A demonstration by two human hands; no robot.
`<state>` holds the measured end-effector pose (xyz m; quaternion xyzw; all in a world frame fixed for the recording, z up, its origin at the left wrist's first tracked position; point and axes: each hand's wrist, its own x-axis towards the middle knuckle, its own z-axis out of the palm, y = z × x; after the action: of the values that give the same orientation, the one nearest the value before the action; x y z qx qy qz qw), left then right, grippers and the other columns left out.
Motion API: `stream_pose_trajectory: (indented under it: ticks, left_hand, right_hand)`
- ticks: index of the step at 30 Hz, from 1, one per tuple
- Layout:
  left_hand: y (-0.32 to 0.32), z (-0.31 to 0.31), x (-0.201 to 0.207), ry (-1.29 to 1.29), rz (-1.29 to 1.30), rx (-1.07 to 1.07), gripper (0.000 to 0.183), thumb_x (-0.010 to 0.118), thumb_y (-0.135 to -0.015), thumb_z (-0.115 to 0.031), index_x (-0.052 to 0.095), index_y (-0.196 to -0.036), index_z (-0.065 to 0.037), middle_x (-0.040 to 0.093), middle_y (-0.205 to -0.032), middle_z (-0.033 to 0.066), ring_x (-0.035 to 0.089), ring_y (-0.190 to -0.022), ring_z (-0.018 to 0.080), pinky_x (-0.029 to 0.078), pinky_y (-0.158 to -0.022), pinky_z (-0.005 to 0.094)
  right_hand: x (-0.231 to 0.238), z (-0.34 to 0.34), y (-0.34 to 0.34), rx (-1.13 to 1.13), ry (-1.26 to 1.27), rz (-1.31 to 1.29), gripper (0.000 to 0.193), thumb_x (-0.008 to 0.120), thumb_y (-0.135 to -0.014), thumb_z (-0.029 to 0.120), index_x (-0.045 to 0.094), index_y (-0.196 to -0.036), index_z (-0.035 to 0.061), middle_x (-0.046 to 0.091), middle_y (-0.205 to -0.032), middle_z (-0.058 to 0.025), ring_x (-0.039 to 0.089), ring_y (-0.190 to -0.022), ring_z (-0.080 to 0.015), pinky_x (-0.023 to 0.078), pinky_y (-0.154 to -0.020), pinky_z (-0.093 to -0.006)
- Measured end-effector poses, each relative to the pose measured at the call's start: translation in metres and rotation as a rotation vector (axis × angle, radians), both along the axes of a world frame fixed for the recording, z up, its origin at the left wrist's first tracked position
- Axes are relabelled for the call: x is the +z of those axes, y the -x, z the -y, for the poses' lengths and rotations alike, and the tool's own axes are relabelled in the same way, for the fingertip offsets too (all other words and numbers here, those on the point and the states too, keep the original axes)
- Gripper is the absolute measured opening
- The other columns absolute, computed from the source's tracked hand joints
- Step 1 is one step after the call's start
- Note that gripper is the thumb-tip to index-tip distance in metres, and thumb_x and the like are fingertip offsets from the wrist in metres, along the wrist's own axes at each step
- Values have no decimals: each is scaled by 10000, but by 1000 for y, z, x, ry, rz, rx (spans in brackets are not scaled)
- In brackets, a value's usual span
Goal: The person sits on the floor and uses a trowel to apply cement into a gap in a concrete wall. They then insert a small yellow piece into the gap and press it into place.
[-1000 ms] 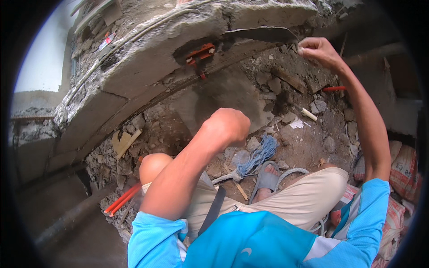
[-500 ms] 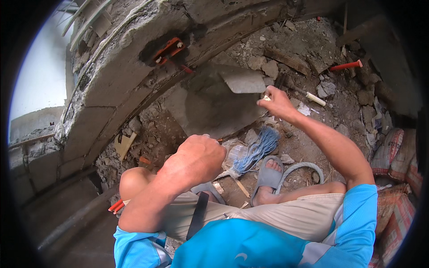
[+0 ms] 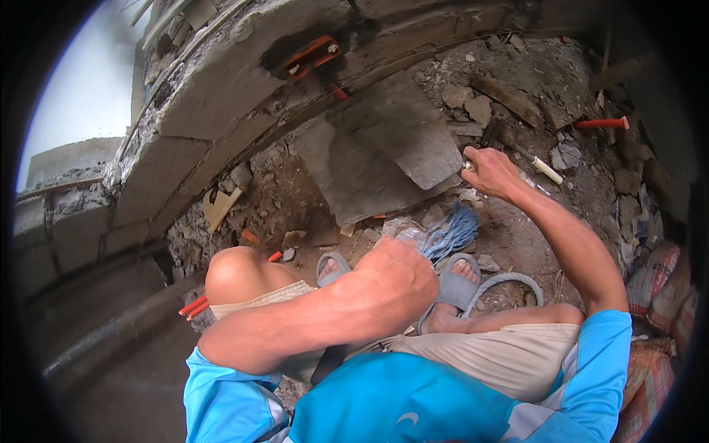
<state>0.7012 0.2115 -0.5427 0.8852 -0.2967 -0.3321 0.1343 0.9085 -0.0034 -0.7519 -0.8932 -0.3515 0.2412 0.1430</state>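
My right hand [image 3: 491, 173] is closed around a trowel's pale handle. Its broad grey blade [image 3: 432, 159] lies low over a grey sheet [image 3: 354, 210] on the ground, where dark wet mortar [image 3: 358, 166] is spread. My left hand [image 3: 399, 277] is a closed fist in front of my shins, back of the hand up. Its fingers are turned away, so whatever it grips is hidden. Just beyond that fist lies a bundle of frayed blue fibres [image 3: 454, 230] on the dirt.
An orange-red metal box [image 3: 314, 57] is set in the concrete wall [image 3: 221, 96], with dark mortar round it. A red pipe piece [image 3: 602, 123], a white pipe piece [image 3: 546, 170] and rubble lie beyond my right hand. Sacks [image 3: 653, 280] are at right. A rope [image 3: 509, 278] curls by my sandal [image 3: 456, 288].
My left fist has moved right and nearer to my body. The trowel blade has swung down and looks darker, over the mortar. The whole view has shifted slightly.
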Motion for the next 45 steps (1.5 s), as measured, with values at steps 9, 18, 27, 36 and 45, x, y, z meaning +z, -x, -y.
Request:
stream_pose_trajectory:
  ticks: [9, 18, 27, 36, 45]
  left_hand:
    - [8, -14, 6, 34, 97, 0, 146, 695, -864, -135, 772, -912, -20, 754, -844, 150, 749, -908, 311, 585, -727, 442]
    - [21, 4, 14, -16, -47, -104, 148, 721, -857, -151, 811, -883, -37, 770, -855, 118, 739, -921, 291, 544, -733, 419]
    - [37, 5, 14, 35, 12, -118, 172, 740, -864, -180, 823, -926, -44, 786, -906, 117, 729, -952, 278, 519, -739, 415]
    - [41, 8, 21, -13, 17, -98, 185, 745, -881, -190, 834, -983, -63, 802, -975, 93, 733, -996, 273, 529, -779, 421]
    - [36, 2, 18, -18, 4, -126, 198, 764, -880, -192, 836, -1005, -56, 809, -1001, 97, 739, -1026, 269, 535, -802, 412]
  right_hand:
    - [-2, -10, -4, 40, -87, -5, 355, 699, -894, 310, 610, -1025, -8, 666, -842, -283, 670, -881, -506, 514, -796, -590]
    - [8, -21, 2, 26, 11, 14, 370, 697, -881, 318, 661, -1083, 10, 704, -876, -270, 691, -919, -502, 535, -831, -595]
    - [4, -21, 5, 75, -70, 73, 363, 690, -890, 320, 617, -1063, 10, 691, -860, -283, 677, -899, -522, 519, -824, -607]
    - [1, -19, -11, -11, 36, 24, 347, 661, -906, 327, 646, -1067, 21, 705, -880, -278, 686, -917, -516, 521, -840, -608]
    - [-5, -9, -11, 162, 86, 33, 343, 678, -883, 302, 595, -1030, 3, 645, -824, -275, 650, -870, -502, 496, -789, -597]
